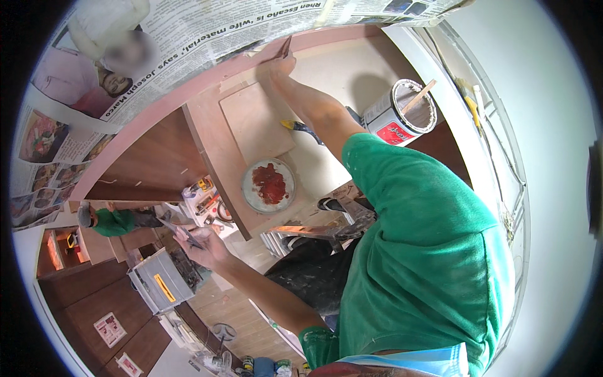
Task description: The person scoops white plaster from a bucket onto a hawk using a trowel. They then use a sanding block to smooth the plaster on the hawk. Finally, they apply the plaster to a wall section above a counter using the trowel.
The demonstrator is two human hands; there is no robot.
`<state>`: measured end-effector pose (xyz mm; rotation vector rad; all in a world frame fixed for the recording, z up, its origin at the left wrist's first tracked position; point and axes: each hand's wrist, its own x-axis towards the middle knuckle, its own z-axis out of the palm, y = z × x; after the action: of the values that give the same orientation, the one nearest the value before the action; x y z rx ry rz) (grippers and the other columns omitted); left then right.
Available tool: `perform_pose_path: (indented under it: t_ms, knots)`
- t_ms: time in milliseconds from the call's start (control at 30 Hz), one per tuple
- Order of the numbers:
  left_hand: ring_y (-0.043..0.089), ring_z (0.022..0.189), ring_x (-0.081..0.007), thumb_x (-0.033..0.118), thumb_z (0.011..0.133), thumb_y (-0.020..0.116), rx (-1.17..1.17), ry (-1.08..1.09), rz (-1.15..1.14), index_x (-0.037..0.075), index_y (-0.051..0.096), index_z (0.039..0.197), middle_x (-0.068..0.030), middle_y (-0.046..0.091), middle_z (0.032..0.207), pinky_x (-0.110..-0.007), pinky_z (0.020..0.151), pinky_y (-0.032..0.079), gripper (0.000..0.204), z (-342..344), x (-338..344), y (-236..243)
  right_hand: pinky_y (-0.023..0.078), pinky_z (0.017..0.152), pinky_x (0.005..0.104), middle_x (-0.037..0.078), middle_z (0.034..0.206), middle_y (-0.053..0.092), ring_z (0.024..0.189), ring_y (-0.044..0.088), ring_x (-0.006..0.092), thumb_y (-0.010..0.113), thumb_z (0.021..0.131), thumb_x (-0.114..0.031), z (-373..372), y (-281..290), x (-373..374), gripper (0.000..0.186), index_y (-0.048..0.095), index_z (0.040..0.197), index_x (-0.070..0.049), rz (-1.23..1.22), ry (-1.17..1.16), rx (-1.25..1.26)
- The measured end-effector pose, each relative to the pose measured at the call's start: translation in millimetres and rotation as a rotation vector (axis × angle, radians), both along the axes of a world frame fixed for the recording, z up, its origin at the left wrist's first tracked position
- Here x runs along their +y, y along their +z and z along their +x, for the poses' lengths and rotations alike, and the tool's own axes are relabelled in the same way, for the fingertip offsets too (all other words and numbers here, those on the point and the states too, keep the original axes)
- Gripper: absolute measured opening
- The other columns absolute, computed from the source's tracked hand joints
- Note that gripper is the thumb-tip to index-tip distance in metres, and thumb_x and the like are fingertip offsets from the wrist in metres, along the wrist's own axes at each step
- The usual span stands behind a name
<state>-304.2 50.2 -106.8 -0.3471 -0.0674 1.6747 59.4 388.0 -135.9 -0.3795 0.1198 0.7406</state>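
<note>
My left hand [204, 250] grips a flat metal putty knife [191, 239] out to the lower left. My right hand [281, 68] reaches up with a small blade [284, 47] against the pink strip [314, 39] below a newspaper-covered surface [220, 25]. Under my arms, a pale board surface [254, 110] holds a round dish [250, 196] with reddish-brown paste [270, 183]. A paint can [389, 129] with a wooden stick stands right of my right forearm, near a yellow-and-black tool [292, 125] partly hidden by that arm.
A metal ladder [271, 242] is beneath me. A co-worker in green [113, 222] is at the lower left, near a grey box [151, 276], dark brown cabinets [75, 314] and assorted tools [204, 201]. A white wall [546, 188] with loose cables rises on the right.
</note>
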Motion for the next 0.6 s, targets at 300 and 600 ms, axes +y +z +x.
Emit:
perform_pose_path:
  t_ms: [300, 600]
  knots:
    - [0.062, 0.095, -0.0106, 0.021, 0.1, 0.048, -0.039, -0.028, 0.164, 0.003, 0.06, 0.101, -0.0004, 0.063, 0.089, -0.029, 0.071, 0.05, 0.022, -1.4, -5.1, 3.9, 0.048, 0.09, 0.0378, 0.017, 0.115, 0.058, 0.105, 0.059, 0.0307, 0.049, 0.094, -0.009, -15.1, -25.2, 9.1, 0.032, 0.053, 0.124, 0.001, -0.665, 0.025, -0.857]
    - [0.063, 0.087, -0.0095, 0.013, 0.098, 0.051, -0.027, 0.044, 0.121, 0.001, 0.059, 0.103, -0.0029, 0.062, 0.089, -0.024, 0.068, 0.053, 0.015, -11.0, -14.2, -4.0, 0.048, 0.092, 0.0383, 0.023, 0.121, 0.058, 0.108, 0.059, 0.0339, 0.061, 0.084, -0.007, -68.8, -32.0, 5.3, 0.052, 0.049, 0.134, 0.002, -0.722, 0.129, -0.797]
